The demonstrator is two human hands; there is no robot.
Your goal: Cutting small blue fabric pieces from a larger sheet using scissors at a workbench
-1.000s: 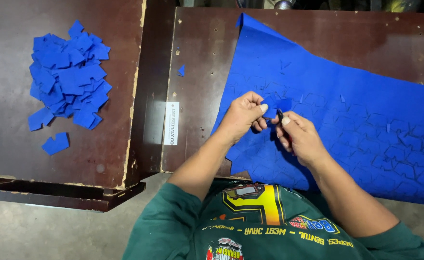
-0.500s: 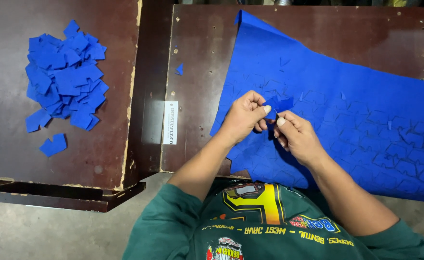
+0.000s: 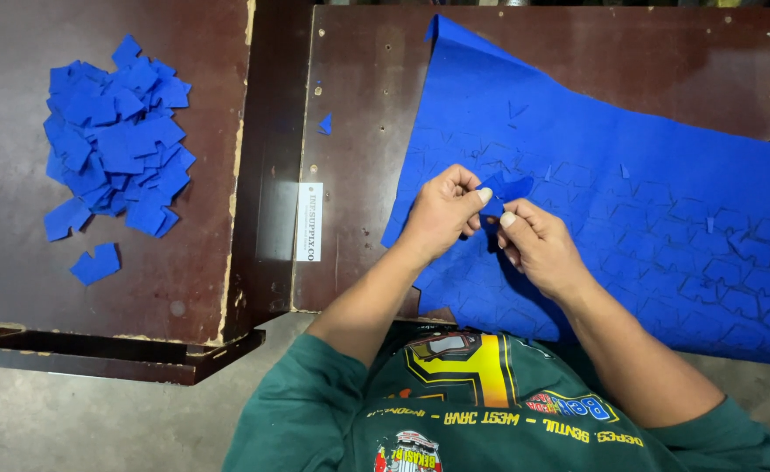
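A large blue felt sheet (image 3: 630, 175), scored with many pre-cut shapes, lies across the dark brown table (image 3: 358, 61). My left hand (image 3: 442, 210) and my right hand (image 3: 538, 249) meet above the sheet's near left part. Both pinch one small blue cut-out piece (image 3: 509, 188) between thumb and fingers, lifted a little off the sheet. How far the piece is freed from the sheet I cannot tell.
A heap of several blue cut-out pieces (image 3: 114, 140) lies on a separate brown board (image 3: 17, 280) at the left. One stray piece (image 3: 325, 125) and a white label (image 3: 309, 221) sit near the table's left edge. Grey floor lies below.
Both hands have stayed in about the same spot. The small blue piece between the fingers has come up a little higher off the sheet.
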